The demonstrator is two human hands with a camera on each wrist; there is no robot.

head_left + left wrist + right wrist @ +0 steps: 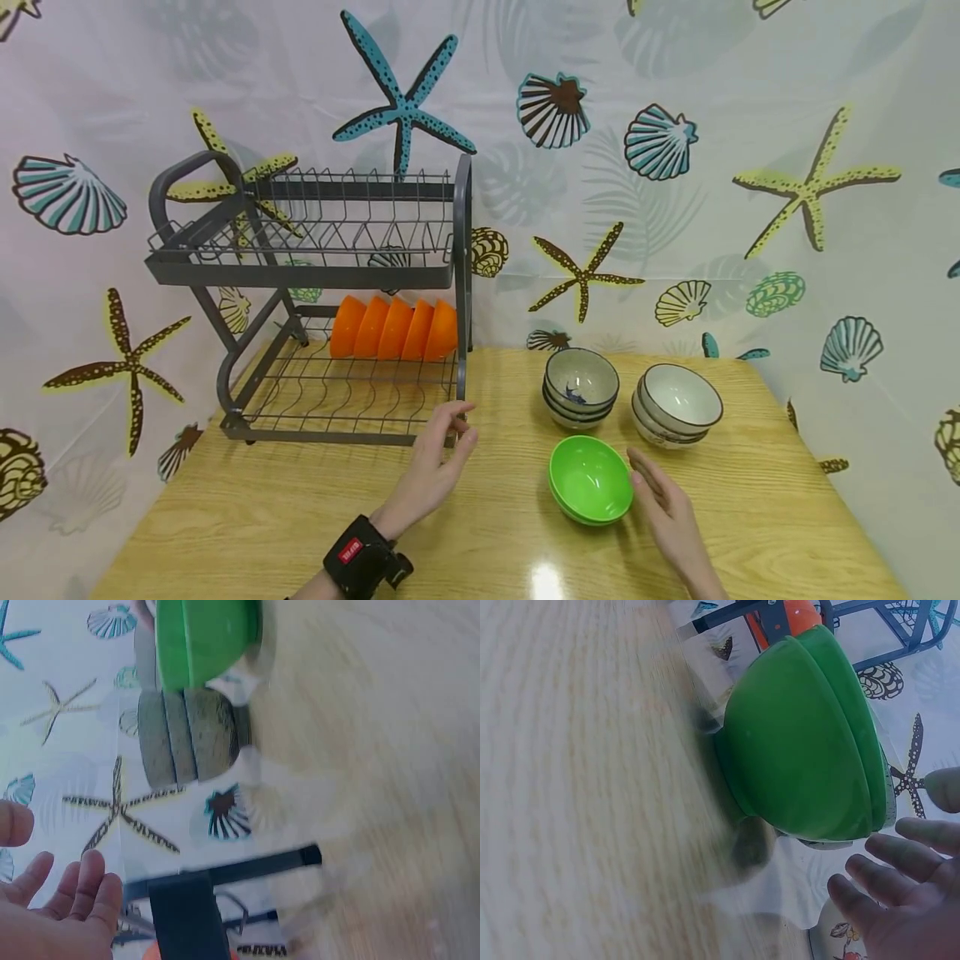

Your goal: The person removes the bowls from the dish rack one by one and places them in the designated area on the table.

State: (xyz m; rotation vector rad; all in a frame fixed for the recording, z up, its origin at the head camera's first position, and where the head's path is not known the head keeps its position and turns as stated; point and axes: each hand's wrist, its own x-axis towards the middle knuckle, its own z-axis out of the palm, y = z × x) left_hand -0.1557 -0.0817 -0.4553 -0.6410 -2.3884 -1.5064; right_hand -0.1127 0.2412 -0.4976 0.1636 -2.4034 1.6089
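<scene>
Nested green bowls (pixel 591 481) stand on the wooden table in front of two other bowl stacks. My right hand (pixel 667 517) is at their right side, fingertips right at the rim, fingers loosely bent and holding nothing. In the right wrist view, two green rims show on the green bowls (pixel 802 735), and the hand's fingers (pixel 892 862) spread beside them. My left hand (pixel 431 467) hovers near the front right corner of the dish rack (pixel 345 437), relaxed, with nothing in its fingers. A black band with a red label wraps the left wrist.
Several orange bowls (pixel 393 329) stand on edge in the rack's lower tier; the upper tier (pixel 315 217) is bare wire. Grey-white bowls (pixel 581 383) are stacked behind the green ones, and white patterned bowls (pixel 678 404) to their right. A patterned curtain (pixel 750 167) hangs behind the table.
</scene>
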